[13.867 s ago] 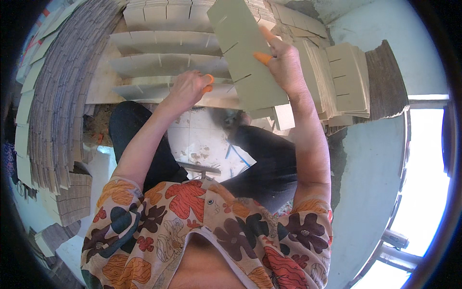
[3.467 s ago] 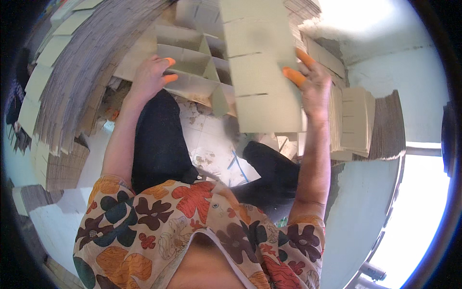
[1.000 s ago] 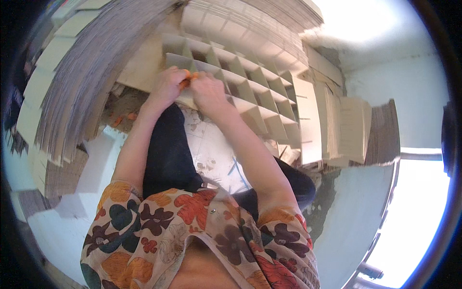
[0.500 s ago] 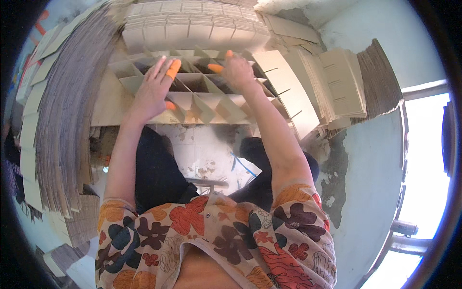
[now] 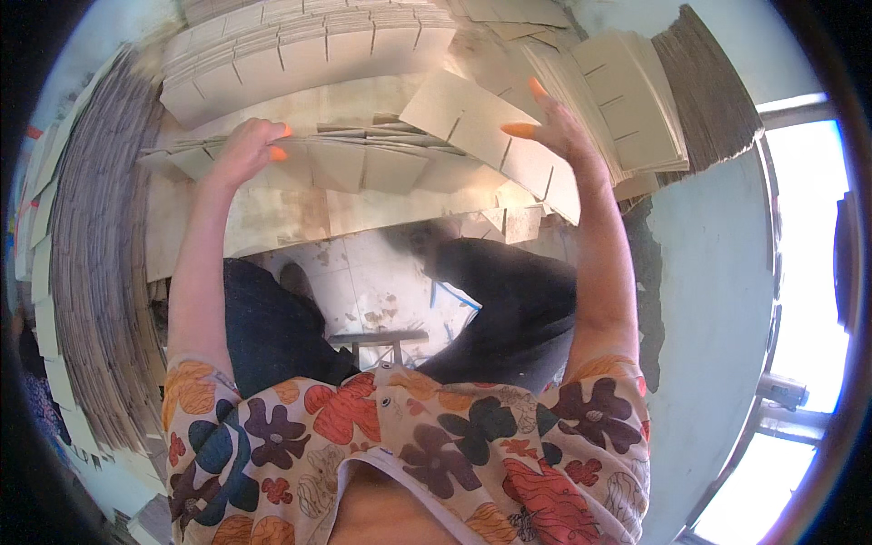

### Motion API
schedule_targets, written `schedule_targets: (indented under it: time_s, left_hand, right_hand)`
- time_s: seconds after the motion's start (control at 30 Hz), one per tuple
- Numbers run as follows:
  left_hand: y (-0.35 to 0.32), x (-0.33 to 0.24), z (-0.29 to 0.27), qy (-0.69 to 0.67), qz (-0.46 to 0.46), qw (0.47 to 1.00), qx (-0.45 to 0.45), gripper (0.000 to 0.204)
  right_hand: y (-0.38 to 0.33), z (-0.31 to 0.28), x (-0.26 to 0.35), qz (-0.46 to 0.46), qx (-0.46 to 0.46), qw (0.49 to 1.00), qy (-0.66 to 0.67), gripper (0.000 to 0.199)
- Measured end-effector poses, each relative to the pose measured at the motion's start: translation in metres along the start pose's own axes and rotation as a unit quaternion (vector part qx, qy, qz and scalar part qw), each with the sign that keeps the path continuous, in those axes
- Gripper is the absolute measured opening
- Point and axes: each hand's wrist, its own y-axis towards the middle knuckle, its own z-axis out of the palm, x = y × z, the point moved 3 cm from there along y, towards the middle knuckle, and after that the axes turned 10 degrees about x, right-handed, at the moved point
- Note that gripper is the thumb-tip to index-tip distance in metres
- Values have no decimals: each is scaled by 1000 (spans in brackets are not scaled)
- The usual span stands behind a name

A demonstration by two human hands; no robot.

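My left hand (image 5: pixel 247 153), with orange finger covers on its fingertips, is closed on the left end of a cardboard divider (image 5: pixel 368 166). The divider is folded flat, its interlocked pieces lying together in a long narrow bundle over the table. To the right, my right hand (image 5: pixel 561 132) has its thumb and a finger spread, both in orange covers, with nothing between them. Beneath and beside that hand lies a slotted cardboard strip (image 5: pixel 461 107), slanting across the divider's right end.
Long slotted strips (image 5: pixel 313 56) are stacked at the back of the wooden table (image 5: pixel 204 225). A tall cardboard stack (image 5: pixel 104 245) stands on the left, and more slotted sheets (image 5: pixel 627 100) lean at the right. Small cardboard pieces (image 5: pixel 520 223) lie by the front edge.
The divider has gone from an opened grid to a flat bundle. My left hand has moved left and closed on its end; my right hand has moved right, off the divider.
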Motion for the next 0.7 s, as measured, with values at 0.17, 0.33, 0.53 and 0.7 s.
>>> schedule_targets:
  time_s: [0.17,0.33,0.53,0.7]
  left_hand:
    - [-7,4,4,23,11,999,-32,15]
    - [-36,-40,-26,153,76,980,-102,13]
    - [-114,-142,-122,341,73,893,-285,19]
    - [-185,-159,-188,501,-52,760,-411,26]
  right_hand:
    - [-27,1,-63,66,125,988,63,85]
    - [-57,-40,-80,181,35,969,163,52]
    - [-99,-88,-196,101,-348,851,380,38]
    - [-99,-59,-205,229,-299,862,339,61]
